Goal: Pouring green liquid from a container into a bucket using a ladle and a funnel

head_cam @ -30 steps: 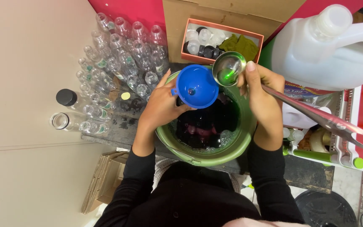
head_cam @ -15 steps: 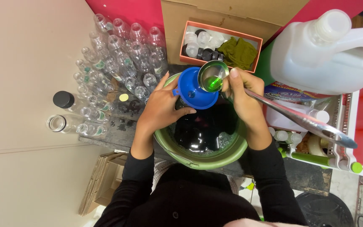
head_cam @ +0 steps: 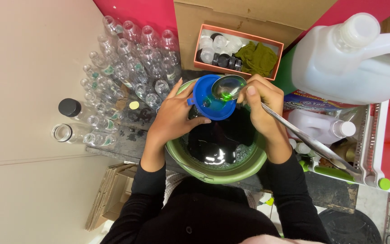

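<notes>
The right hand [head_cam: 262, 101] grips the long handle of a metal ladle [head_cam: 228, 87], whose bowl is tipped at the far right rim of a blue funnel [head_cam: 213, 97], with bright green liquid running from it into the cone. The left hand [head_cam: 174, 117] is closed around the funnel's near left side, steadying it; whatever vessel sits under the funnel is hidden by the hand and cone. Both are held over the far part of a green bucket [head_cam: 217, 174], which holds dark liquid with some foam along its near edge.

The pour looks underway rather than finished, since green liquid shows in both ladle and funnel. To the far left on the bench [head_cam: 335, 192], a crowd of clear empty bottles [head_cam: 127, 58] lies uncapped, and only one bottle with a black cap [head_cam: 70, 107] stands closed, so most filling seems left.
</notes>
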